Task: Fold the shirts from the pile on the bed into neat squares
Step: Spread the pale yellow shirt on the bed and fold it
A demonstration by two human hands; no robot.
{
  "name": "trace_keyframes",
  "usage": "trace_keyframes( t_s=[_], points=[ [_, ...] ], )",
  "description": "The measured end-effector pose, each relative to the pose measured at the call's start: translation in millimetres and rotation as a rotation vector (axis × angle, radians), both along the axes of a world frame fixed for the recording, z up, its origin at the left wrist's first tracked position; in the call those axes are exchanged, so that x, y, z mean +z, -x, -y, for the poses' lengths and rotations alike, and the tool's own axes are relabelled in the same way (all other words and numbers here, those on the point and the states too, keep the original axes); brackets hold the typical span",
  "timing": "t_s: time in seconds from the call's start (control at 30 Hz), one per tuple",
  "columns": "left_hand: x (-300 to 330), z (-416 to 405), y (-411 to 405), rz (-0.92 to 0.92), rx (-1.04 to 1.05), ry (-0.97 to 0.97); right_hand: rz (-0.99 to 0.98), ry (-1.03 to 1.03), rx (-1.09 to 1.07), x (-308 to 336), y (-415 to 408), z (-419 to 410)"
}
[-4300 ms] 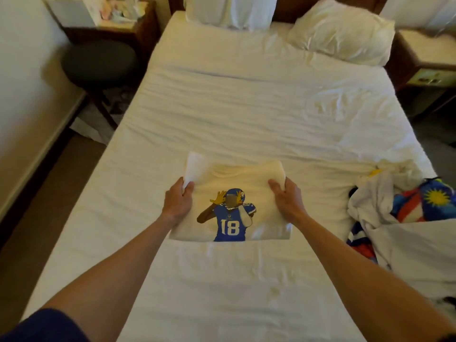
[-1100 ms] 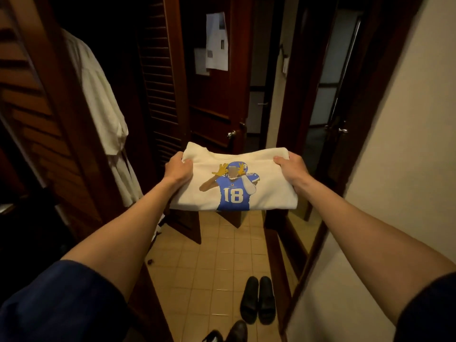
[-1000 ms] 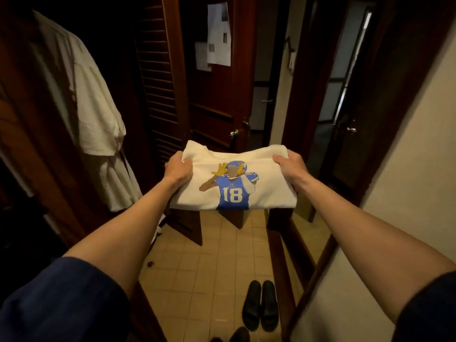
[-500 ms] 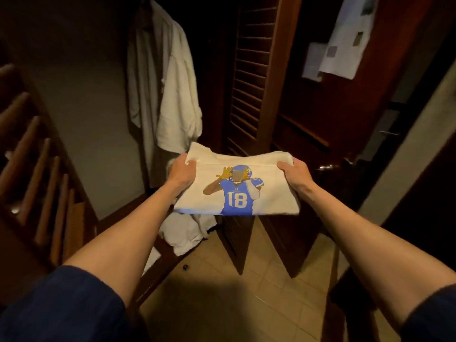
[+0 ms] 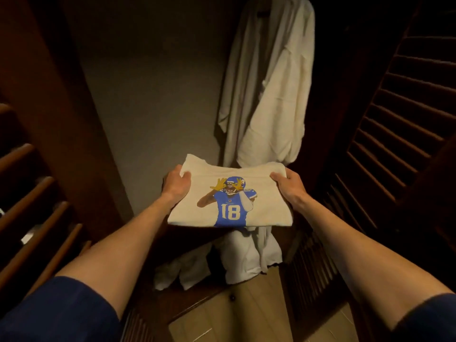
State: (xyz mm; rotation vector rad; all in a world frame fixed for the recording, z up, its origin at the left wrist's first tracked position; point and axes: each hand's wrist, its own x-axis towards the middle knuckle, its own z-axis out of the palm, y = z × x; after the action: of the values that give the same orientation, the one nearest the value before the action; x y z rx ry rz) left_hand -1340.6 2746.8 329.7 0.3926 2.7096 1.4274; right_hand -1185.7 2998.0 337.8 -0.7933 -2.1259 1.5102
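A cream shirt (image 5: 266, 208), folded into a square, shows a print of a football player in a blue number 18 jersey. I carry it flat in the air in front of an open wardrobe. My left hand (image 5: 175, 185) grips its left edge, thumb on top. My right hand (image 5: 289, 185) grips its right edge the same way. The bed and the pile of shirts are out of view.
A white bathrobe (image 5: 271, 95) hangs inside the wardrobe, its hem bunched on the wardrobe floor (image 5: 237, 260). A dark louvred door (image 5: 399, 124) stands open at the right. Wooden slats (image 5: 32, 218) line the left side. Tan floor tiles (image 5: 237, 319) lie below.
I have turned left from the hallway to face the wardrobe interior, still holding the folded shirt in both hands. The robe now hangs straight ahead.
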Motion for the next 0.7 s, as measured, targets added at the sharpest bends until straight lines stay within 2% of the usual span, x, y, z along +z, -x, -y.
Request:
trace_keyframes(
  t_s=[0.33, 0.47, 0.6, 0.7],
  points=[
    [-55.3, 8.9, 108.1, 0.122, 0.267, 0.018, 0.099, 0.06, 0.206, -43.5, 173.7, -11.1],
    [-90.1, 7.6, 145.1, 0.09, 0.366, 0.05, 0.145, 0.099, 0.287, -80.3, 240.1, -17.1],
    [-164.8, 9.3, 186.1, 0.117, 0.365, 0.105, 0.146, 0.11, 0.334, -148.1, 305.0, -27.6],
    [-219.8, 6.0, 209.6, 0.195, 0.464, 0.099, 0.171, 0.096, 0.412, -198.4, 337.5, -29.9]
  ],
)
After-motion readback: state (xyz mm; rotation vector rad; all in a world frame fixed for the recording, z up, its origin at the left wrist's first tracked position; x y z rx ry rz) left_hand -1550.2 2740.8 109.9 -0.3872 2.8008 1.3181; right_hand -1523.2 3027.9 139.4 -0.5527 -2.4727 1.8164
